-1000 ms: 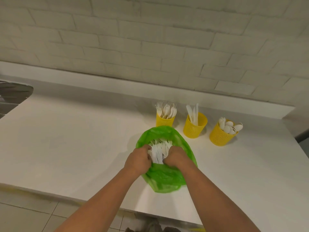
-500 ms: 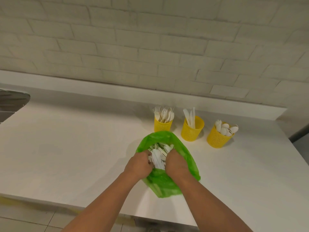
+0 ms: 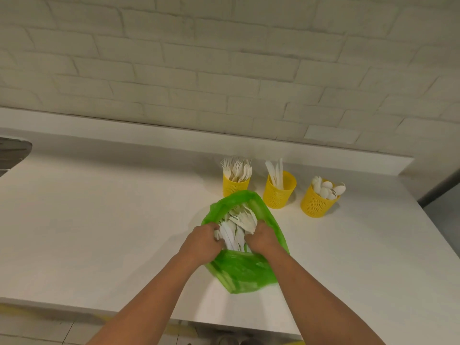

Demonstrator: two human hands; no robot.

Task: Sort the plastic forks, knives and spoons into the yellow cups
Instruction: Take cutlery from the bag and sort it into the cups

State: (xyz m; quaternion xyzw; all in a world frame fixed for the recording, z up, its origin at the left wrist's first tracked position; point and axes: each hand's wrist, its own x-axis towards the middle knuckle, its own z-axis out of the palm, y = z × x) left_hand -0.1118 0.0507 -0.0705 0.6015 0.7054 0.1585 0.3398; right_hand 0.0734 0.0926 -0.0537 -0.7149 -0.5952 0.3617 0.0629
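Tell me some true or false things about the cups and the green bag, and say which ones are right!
1. Three yellow cups stand behind the green bag. True.
2. The left cup holds spoons. False: it holds forks; the spoons are in the right cup.
3. Both hands are at the bag's opening, the left hand and the right hand on either side of the white cutlery. True.
4. The middle cup is empty. False: a few knives stand in it.
5. The bag is empty. False: plenty of white cutlery still lies inside.
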